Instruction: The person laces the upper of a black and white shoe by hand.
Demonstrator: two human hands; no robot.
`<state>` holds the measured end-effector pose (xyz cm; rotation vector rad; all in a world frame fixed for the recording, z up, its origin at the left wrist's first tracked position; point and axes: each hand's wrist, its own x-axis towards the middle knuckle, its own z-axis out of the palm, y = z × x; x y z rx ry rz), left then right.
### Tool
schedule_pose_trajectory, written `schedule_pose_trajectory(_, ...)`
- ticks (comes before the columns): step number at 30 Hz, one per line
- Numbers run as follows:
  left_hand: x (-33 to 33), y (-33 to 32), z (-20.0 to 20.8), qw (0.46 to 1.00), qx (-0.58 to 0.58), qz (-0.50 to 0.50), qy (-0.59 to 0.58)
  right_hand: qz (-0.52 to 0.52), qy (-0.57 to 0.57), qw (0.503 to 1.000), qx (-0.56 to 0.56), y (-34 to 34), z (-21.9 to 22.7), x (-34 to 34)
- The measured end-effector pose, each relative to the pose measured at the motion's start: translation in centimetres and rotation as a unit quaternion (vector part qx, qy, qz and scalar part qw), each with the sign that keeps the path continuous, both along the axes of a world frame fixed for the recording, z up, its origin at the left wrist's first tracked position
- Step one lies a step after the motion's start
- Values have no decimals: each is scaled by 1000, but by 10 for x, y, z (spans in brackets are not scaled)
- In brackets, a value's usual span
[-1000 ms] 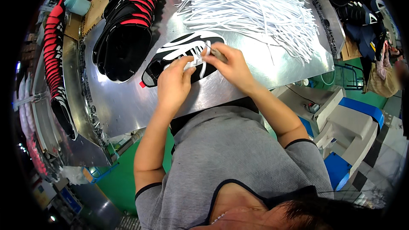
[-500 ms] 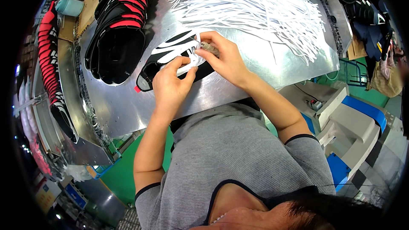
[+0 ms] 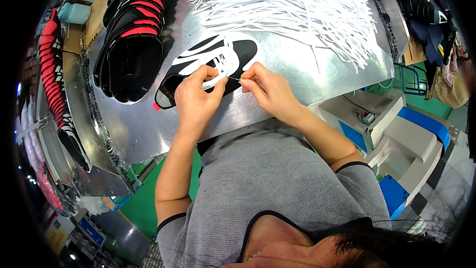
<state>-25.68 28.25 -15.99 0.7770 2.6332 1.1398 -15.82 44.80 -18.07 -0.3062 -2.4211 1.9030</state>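
Observation:
A black and white shoe upper with a red heel tab lies slanted on the metal table before me. White lace runs across its middle. My left hand is closed on the near side of the upper, thumb and fingers pinching beside the lace. Just right of it my right hand grips an awl with a thin metal shaft. The shaft points left and meets the left fingertips; its handle is mostly hidden in my palm, and I cannot make out its tip.
A pile of white shoelaces covers the table's far side. Nested black and red shoe uppers stand to the left, with another row beyond the metal edge. A light blue container sits at far left. A grey machine stands at right.
My right hand has moved down and toward me with the awl, from the lacing to the upper's near edge. The left hand stays on the upper, which has shifted slightly left.

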Motion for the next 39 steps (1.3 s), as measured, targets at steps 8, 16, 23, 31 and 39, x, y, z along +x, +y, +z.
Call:
schedule_pose_trajectory(8, 14, -5, -8, 997, 35, -60, 42, -27, -17, 989, 146, -29, -4, -13)
schedule_pose_trajectory(16, 25, -29, -4, 967, 10, -91, 239, -5, 3, 991, 135, 26, 29, 15)
schedule_pose_trajectory(23, 31, -38, -9, 945, -11, -109, 308, 169, 77, 881, 434, -23, 36, -29)
schedule_pose_trajectory(31, 30, -38, -7, 961, 34, -135, 240, 144, 26, 976, 158, -7, 30, -51)
schedule_pose_trajectory(39, 29, -43, 4, 969, 12, -175, 174, -36, 260, 963, -63, 78, 131, -67)
